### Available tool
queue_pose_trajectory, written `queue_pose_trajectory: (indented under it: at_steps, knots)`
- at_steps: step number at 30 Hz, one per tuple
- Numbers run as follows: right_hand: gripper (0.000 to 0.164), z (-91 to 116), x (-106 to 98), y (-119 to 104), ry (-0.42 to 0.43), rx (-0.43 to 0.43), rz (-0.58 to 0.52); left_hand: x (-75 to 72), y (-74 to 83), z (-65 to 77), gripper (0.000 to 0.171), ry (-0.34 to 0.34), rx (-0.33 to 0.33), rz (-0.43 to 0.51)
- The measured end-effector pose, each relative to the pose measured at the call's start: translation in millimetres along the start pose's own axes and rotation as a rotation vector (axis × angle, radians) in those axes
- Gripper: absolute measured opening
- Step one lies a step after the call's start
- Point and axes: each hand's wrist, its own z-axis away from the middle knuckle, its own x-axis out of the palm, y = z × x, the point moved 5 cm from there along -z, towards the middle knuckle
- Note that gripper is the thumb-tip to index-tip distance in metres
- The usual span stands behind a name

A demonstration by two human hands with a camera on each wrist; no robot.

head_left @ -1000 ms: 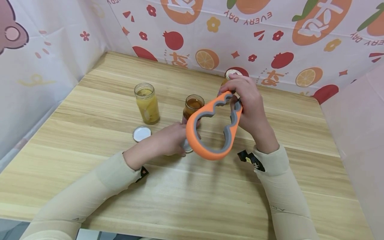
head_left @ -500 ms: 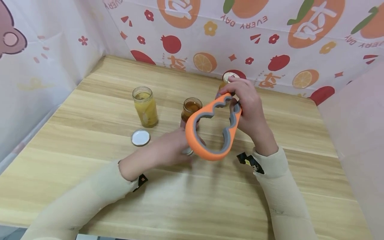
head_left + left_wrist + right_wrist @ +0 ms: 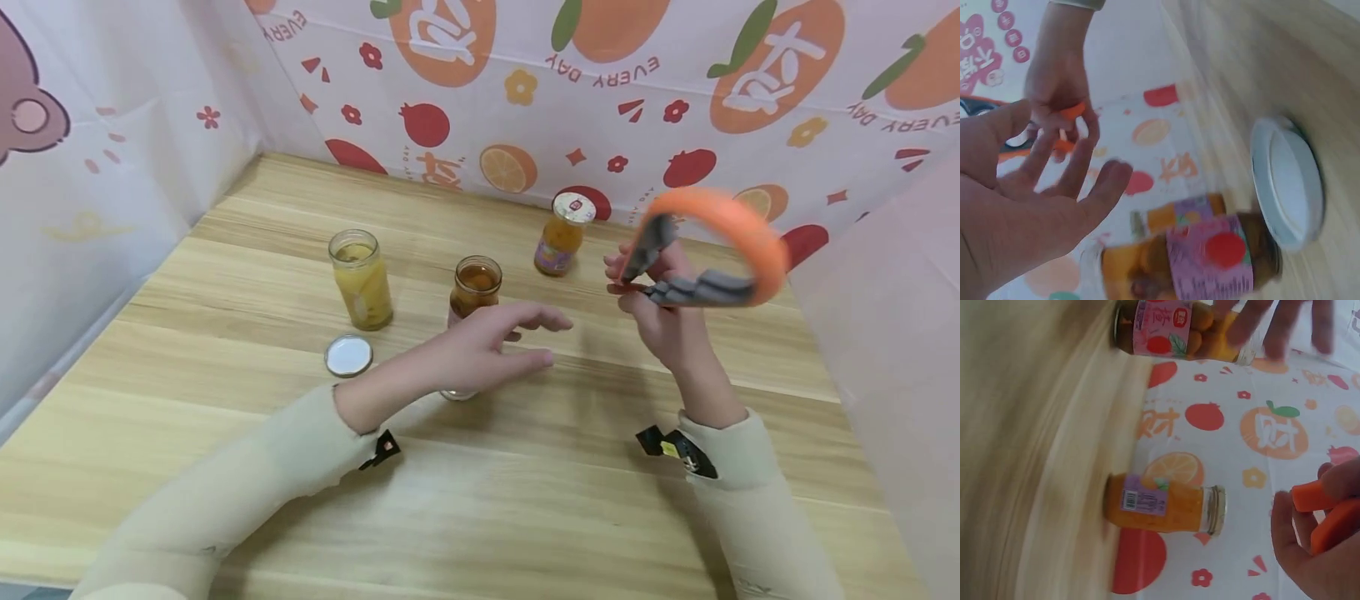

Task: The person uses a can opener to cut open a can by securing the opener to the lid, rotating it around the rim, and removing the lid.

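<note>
My right hand (image 3: 671,325) pinches the narrow end of an orange jar opener (image 3: 738,237) with grey toothed inner edges, its wide loop tilted up and to the right. Empty, my left hand (image 3: 491,346) hovers with spread fingers in front of an open jar (image 3: 477,279) of brown liquid and partly covers it. Its pink label (image 3: 1210,253) and the fruit inside show in the left wrist view. Below the left hand, a white jar lid (image 3: 1288,184) lies on the table, mostly hidden in the head view. Behind the hands stands a capped orange jar (image 3: 558,242) with a purple label.
An open jar of yellow fruit (image 3: 363,287) stands at the left on the wooden table (image 3: 540,500). A second lid (image 3: 348,356) lies in front of it, white inside up. Fruit-printed cloth (image 3: 480,108) hangs behind the table.
My left hand has let go of the lid and lifted with its fingers spread. The right hand has moved right and swung the jar opener upward, uncovering the capped jar.
</note>
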Motion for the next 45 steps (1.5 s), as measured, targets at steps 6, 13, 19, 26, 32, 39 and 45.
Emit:
queue_pose_trajectory:
  at_steps: [6,13,19,26,32,39,45]
  knots:
    - [0.053,2,-15,2,-0.020,0.084,-0.218,11.3,-10.6,-41.2,0.058,0.150,-0.271,0.273]
    - [0.050,16,-21,4,-0.069,0.126,-0.083,27.9,-28.5,-84.0,0.083,0.462,-0.541,0.387]
    - [0.043,25,-23,8,-0.078,0.174,-0.156,38.2,-45.5,-104.3,0.094,0.671,-0.661,0.330]
    - [0.026,26,-23,17,-0.029,0.281,-0.167,29.9,-63.8,-115.9,0.097,0.864,-0.684,0.300]
    - [0.030,27,-26,18,0.027,0.318,-0.197,18.0,-84.1,-119.1,0.093,0.955,-0.727,0.277]
    - [0.046,29,-26,17,-0.018,0.326,-0.311,20.3,-92.0,-126.9,0.098,0.941,-0.745,0.245]
    - [0.052,28,-21,18,-0.037,0.326,-0.308,23.3,-94.8,-133.9,0.094,0.901,-0.739,0.258]
